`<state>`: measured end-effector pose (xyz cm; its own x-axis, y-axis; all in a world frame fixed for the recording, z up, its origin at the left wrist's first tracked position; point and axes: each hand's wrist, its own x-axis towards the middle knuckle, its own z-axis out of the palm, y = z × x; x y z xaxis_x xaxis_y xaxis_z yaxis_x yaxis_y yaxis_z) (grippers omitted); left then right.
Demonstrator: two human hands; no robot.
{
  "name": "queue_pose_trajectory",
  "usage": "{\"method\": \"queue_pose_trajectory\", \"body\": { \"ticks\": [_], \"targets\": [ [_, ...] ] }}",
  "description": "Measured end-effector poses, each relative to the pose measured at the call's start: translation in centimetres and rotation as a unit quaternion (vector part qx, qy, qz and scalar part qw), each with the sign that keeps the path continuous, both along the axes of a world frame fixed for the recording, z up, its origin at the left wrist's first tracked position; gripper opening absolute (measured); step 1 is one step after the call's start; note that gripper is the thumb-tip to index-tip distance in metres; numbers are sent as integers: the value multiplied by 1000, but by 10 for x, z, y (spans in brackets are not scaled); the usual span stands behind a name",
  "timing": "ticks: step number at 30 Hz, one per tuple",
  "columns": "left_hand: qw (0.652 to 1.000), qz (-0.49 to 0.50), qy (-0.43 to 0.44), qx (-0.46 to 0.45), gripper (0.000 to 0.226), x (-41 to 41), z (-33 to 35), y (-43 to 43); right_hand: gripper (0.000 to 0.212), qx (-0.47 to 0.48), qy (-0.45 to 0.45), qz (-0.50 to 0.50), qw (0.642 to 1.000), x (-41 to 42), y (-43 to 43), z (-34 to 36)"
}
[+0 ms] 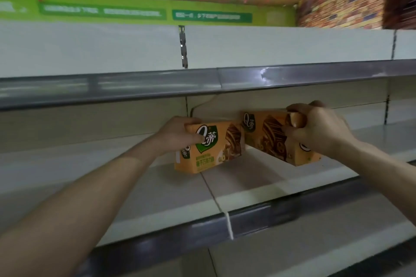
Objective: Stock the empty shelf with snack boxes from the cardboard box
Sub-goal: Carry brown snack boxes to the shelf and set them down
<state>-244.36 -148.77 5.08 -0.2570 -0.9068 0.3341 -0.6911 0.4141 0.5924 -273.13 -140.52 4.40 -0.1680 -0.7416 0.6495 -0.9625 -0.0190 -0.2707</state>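
Gripping an orange snack box in each hand, the person holds both arms out over the white shelf [247, 182]. The left hand [177, 132] curls round the upper left end of the left snack box [213, 148], thumb across its printed front and fingers behind the top edge. This box stands upright with its green logo facing the camera, and its bottom edge appears to rest on the shelf board, close to the seam between two panels. The right hand [322, 128] clamps the right snack box [267, 135] from above at its right end, fingers hooked over the top and thumb pressed on the front. That box sits further back and is turned at an angle; whether its lower corner touches the board cannot be told. The two boxes are just beside each other, their near ends almost meeting. Overhead runs the upper shelf [292, 47] with a grey price rail [157, 87], and above it a green banner [101, 11] beside a brick-patterned wall [337, 9], both blurred
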Motion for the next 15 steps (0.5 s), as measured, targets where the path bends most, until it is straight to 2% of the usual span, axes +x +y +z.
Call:
{"method": "queue_pose_trajectory", "body": {
  "ticks": [6, 11, 15],
  "targets": [
    [997, 58, -44, 27, 63, -9, -6, 8, 50, 21, 11, 66, 998, -31, -23, -4],
    [971, 143, -186, 37, 60, -12, -7, 10, 50, 39, 9, 96, 995, -32, -30, -1],
    [947, 187, -257, 50, 58, -28, -9, -1, 48, 58, 14, 79, 995, -26, -29, 10]
  ]
}}
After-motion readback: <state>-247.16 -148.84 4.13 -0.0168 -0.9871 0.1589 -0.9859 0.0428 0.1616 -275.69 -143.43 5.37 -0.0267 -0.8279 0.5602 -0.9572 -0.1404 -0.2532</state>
